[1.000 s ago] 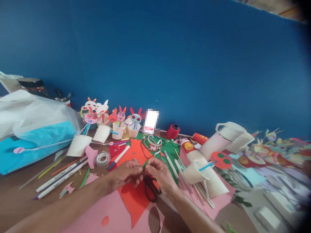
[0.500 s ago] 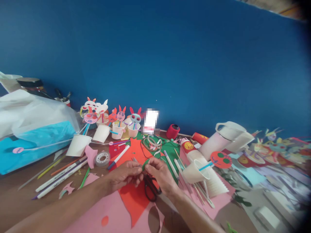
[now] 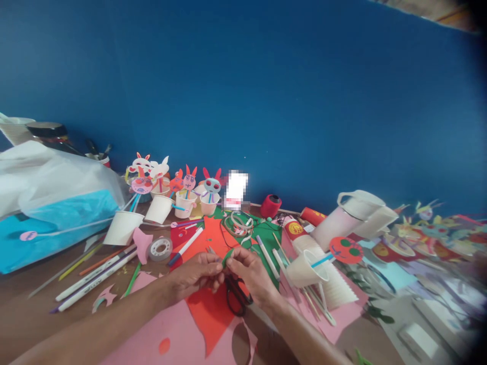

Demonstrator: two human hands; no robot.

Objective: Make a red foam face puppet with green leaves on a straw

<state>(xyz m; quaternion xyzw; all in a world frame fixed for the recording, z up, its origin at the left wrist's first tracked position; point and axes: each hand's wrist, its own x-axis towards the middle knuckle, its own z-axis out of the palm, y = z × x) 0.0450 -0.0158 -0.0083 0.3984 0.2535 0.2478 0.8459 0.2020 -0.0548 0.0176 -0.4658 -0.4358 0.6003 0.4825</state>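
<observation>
Both hands meet over the red paper [image 3: 211, 314] near the middle of the table. My right hand [image 3: 249, 271] pinches a small green piece [image 3: 227, 257] between thumb and fingers. Close against its left side, my left hand [image 3: 200, 274] has its thumb and fingers pressed together; whatever they hold is too small to make out. Black-handled scissors [image 3: 236, 298] lie just below the hands, partly covered by them. Under the red paper is a pink sheet [image 3: 152, 334] with a small red oval on it.
Paper cups [image 3: 124, 228] with animal faces on sticks stand at the back left. A tape roll [image 3: 160, 249] and markers [image 3: 97, 284] lie left. On the right are a tilted cup [image 3: 304, 271], a white jug [image 3: 353, 213] and stacked cups. A red speaker [image 3: 271, 206] sits by the wall.
</observation>
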